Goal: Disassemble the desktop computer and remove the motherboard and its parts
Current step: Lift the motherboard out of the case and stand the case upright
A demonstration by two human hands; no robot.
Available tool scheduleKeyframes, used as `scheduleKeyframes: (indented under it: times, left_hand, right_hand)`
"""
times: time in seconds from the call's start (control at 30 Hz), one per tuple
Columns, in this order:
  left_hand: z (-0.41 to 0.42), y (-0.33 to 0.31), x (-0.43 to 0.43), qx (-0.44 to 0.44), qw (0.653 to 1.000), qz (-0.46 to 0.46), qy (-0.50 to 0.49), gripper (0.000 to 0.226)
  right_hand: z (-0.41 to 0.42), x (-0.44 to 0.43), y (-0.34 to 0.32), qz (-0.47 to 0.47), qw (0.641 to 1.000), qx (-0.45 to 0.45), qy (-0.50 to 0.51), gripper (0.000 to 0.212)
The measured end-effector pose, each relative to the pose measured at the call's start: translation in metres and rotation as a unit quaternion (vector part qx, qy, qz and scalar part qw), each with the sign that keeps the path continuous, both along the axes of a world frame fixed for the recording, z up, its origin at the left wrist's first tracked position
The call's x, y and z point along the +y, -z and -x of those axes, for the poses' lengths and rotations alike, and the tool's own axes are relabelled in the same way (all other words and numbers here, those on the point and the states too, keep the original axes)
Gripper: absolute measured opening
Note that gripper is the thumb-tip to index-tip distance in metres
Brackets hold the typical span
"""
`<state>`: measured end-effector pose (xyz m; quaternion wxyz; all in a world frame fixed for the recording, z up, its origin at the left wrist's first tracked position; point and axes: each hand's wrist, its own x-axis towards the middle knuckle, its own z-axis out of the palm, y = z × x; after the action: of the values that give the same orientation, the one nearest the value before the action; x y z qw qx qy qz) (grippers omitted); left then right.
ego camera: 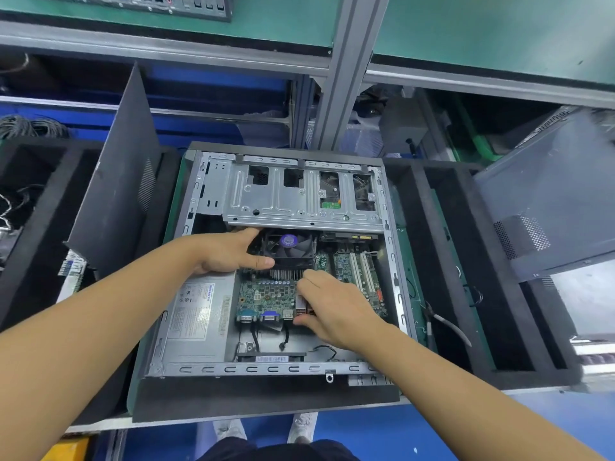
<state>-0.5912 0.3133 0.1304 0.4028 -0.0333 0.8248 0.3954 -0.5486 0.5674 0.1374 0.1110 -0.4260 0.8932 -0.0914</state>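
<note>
An open desktop case lies flat in front of me with its side removed. Inside is the green motherboard, lifted at an angle, with a black CPU fan on a finned heatsink. My left hand grips the fan and heatsink from the left, thumb along its front edge. My right hand grips the motherboard's right front part, fingers curled over the rear ports. A grey power supply fills the case's lower left. A silver drive cage spans the top.
The removed side panel leans upright at the left. Black foam trays flank the case on both sides. Another grey case stands at the right. An aluminium post rises behind. Loose black cables hang under the board.
</note>
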Motion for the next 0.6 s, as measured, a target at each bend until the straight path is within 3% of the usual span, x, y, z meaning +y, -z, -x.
scheduleKeyframes:
  times: [0.23, 0.43, 0.6]
  left_hand:
    - [-0.002, -0.007, 0.004, 0.036, 0.998, 0.049, 0.013, 0.108]
    - [-0.003, -0.013, 0.002, 0.034, 0.982, 0.173, 0.073, 0.109]
    - [-0.007, -0.017, 0.004, 0.052, 0.981, 0.165, 0.092, 0.092]
  right_hand:
    - [0.013, 0.004, -0.019, 0.055, 0.997, -0.051, 0.028, 0.032]
    - [0.024, 0.002, -0.026, 0.082, 0.990, -0.101, 0.048, 0.029]
    - [0.023, 0.001, -0.027, 0.095, 0.987, -0.118, 0.057, 0.028]
